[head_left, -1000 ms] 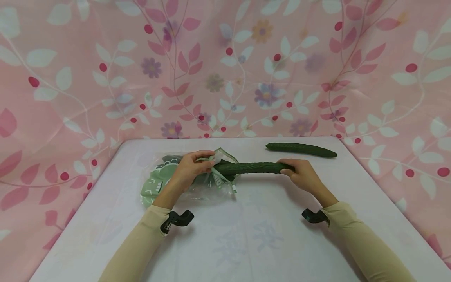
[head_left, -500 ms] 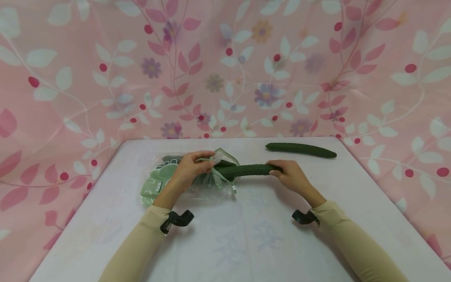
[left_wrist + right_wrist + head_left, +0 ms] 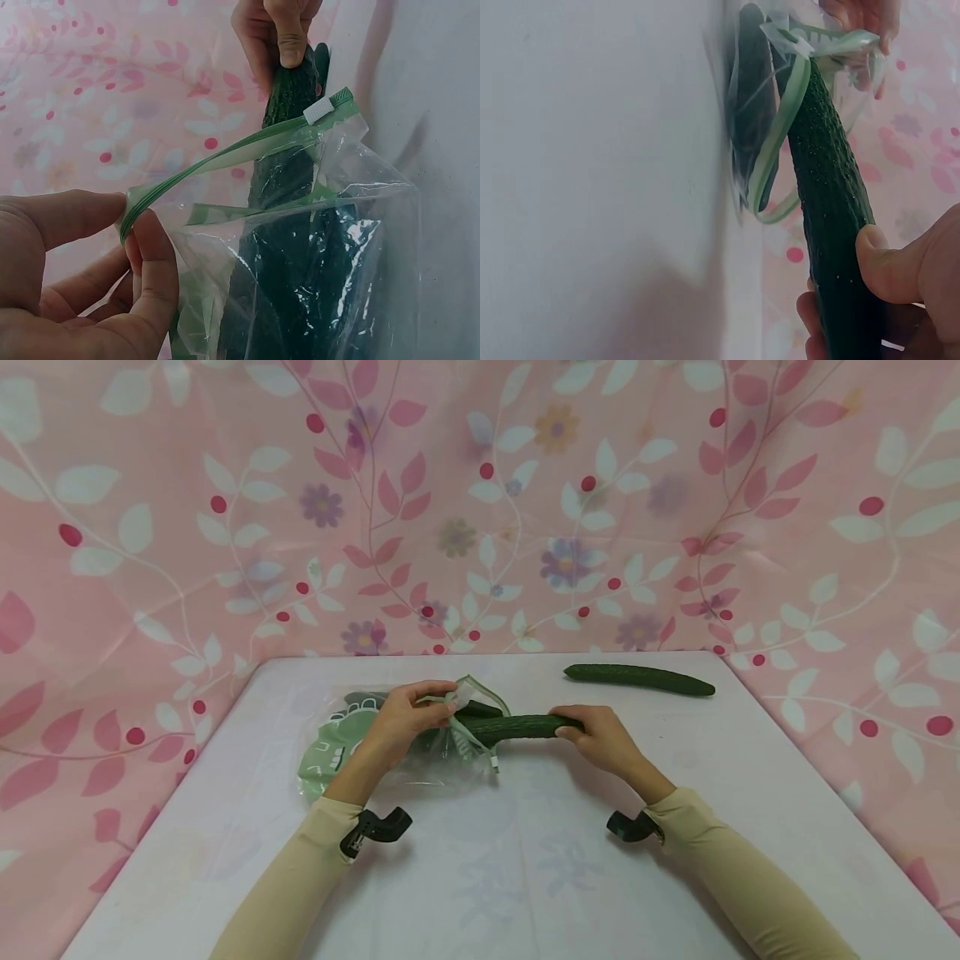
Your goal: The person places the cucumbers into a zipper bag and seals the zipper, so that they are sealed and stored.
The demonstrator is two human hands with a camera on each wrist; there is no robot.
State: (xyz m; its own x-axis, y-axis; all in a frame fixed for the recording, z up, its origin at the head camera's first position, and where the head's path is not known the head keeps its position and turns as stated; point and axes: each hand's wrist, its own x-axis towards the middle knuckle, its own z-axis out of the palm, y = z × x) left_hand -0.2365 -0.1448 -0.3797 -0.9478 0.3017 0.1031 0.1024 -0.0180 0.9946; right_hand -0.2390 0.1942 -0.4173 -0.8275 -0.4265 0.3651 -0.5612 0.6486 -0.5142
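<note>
In the head view my left hand (image 3: pixel 396 727) holds the mouth of a clear zip bag (image 3: pixel 330 764) with a green print. The left wrist view shows its thumb and finger pinching the green zip edge (image 3: pixel 187 166), with the mouth gaping. My right hand (image 3: pixel 603 743) grips the outer end of a dark green cucumber (image 3: pixel 528 727), thumb on top. That cucumber's other end passes through the mouth into the bag. Another cucumber (image 3: pixel 751 112) lies inside the bag, seen through the plastic in the right wrist view. A white zip slider (image 3: pixel 319 111) sits near one corner of the mouth.
A further cucumber (image 3: pixel 637 679) lies at the back right of the white-covered table (image 3: pixel 480 877). Behind the table hangs a pink floral curtain (image 3: pixel 480 510). Black wrist cameras (image 3: pixel 384 825) stick out from both sleeves.
My right hand has moved left, pushing the cucumber further into the bag, so less of it sticks out. The left hand has stayed at the bag's mouth.
</note>
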